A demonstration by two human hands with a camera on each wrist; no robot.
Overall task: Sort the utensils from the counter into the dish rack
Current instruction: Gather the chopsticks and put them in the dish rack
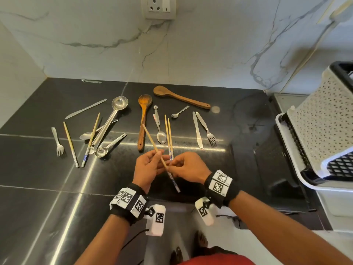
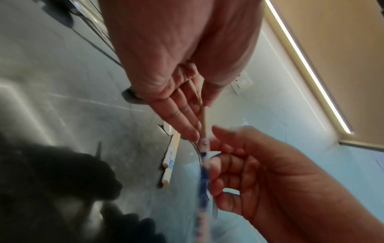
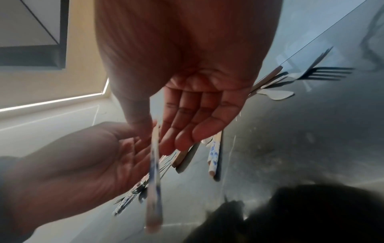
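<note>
A wooden chopstick [image 1: 150, 138] with a blue-patterned end is held in the air over the black counter [image 1: 47, 188], near its front middle. My left hand [image 1: 152, 163] pinches its shaft between thumb and fingers, palm up. My right hand [image 1: 180, 164] grips the patterned part just to the right. The left wrist view shows the chopstick [image 2: 204, 125] running from my left hand [image 2: 166, 74] into the curled fingers of my right hand [image 2: 270, 172]. Two more chopsticks [image 1: 169, 136] lie just beyond my hands. The white dish rack [image 1: 315, 134] stands at the right.
Scattered on the counter are two wooden spoons [image 1: 144, 119] [image 1: 179, 97], a steel ladle [image 1: 112, 119], a knife [image 1: 197, 131] and fork [image 1: 207, 129], a fork [image 1: 57, 140], two chopsticks [image 1: 70, 144] at the left, and small spoons. A marble wall with a socket [image 1: 158, 6] closes the back.
</note>
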